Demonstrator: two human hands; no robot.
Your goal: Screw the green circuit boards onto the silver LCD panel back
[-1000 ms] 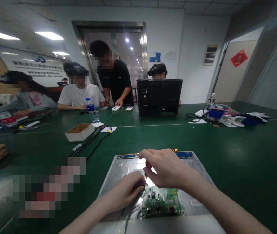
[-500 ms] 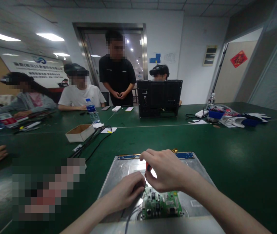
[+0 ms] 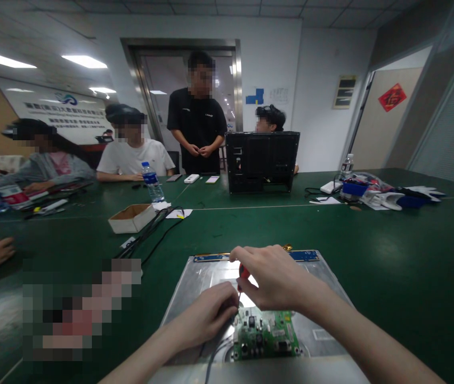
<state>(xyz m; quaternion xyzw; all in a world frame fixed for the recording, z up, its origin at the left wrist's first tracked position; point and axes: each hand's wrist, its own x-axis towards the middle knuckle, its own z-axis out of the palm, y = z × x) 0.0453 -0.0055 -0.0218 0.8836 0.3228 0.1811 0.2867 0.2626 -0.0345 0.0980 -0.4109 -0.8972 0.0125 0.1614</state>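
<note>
My right hand (image 3: 273, 277) is closed round the red handle of a screwdriver (image 3: 243, 271), held upright with its thin shaft pointing down. The shaft's lower end meets the upper left corner of a green circuit board (image 3: 267, 333). Close beside it, the curled fingers of my left hand (image 3: 218, 304) sit at that same corner, by the shaft; what they pinch, if anything, is hidden. The board lies on a silver metal panel (image 3: 183, 288) with a blue strip board (image 3: 307, 255) along its far edge. A dark cable (image 3: 210, 365) runs from under my left hand towards me.
An open cardboard box (image 3: 131, 220) and black cables (image 3: 153, 226) lie left of the panel. Across the green table stand a black monitor housing (image 3: 262, 160) and a water bottle (image 3: 153, 182). Gloves and bags (image 3: 382, 194) are piled at right. Several people are around the table.
My right hand shifts very slightly on the screwdriver, showing more of its red handle; my left hand stays put. Across the table, the standing person has moved a little right.
</note>
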